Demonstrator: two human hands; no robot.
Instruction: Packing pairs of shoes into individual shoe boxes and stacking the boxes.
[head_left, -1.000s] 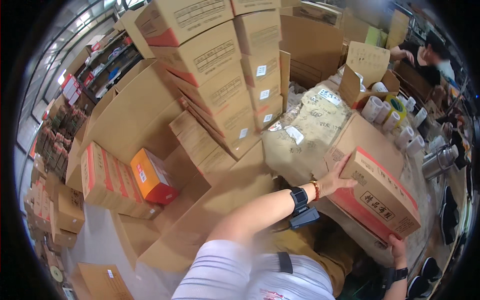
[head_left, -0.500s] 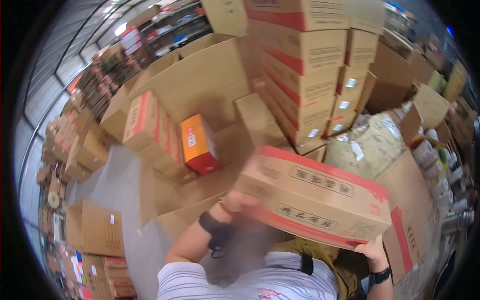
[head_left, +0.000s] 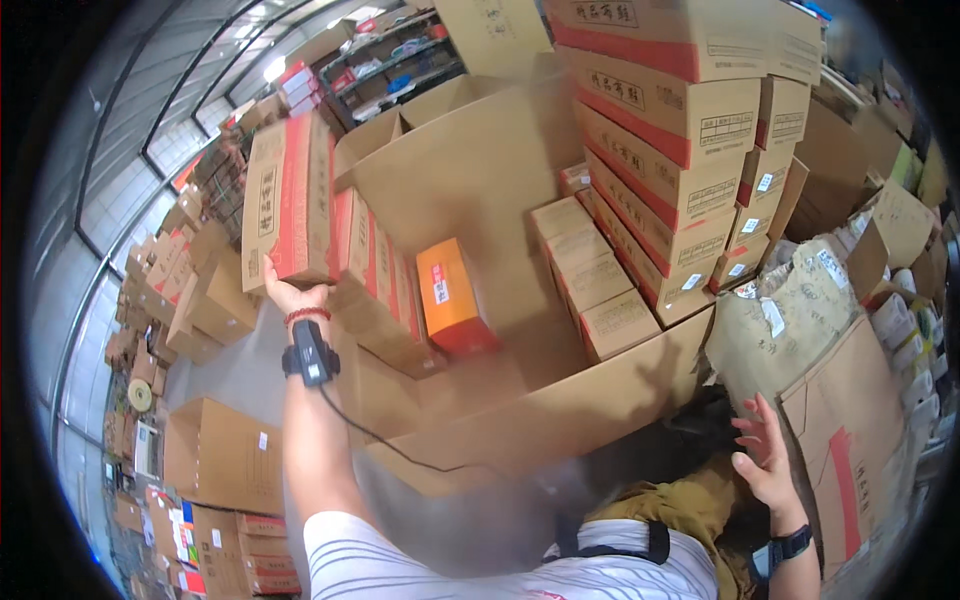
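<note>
My left hand (head_left: 297, 295) grips the lower end of a long brown carton with a red band (head_left: 288, 200). I hold that carton upright at the left wall of a large open cardboard box (head_left: 470, 150), beside a row of similar red-striped cartons (head_left: 375, 270) inside it. An orange box (head_left: 455, 300) stands next to that row, and several plain brown cartons (head_left: 600, 280) sit at the right inside. Empty, with fingers apart, my right hand (head_left: 765, 455) is near my right knee, beside a flattened cardboard sheet (head_left: 850, 450).
A tall stack of red-banded cartons (head_left: 665, 150) rises at the right side of the large box. Right of it lies a bulky tan wrapped bundle (head_left: 790, 310). An open carton (head_left: 225, 450) stands on the floor at left. Loaded shelves (head_left: 390, 75) are at the back.
The long carton has gone from both hands in front of me to the left side of the large box, now in my left hand only. My right hand has let go.
</note>
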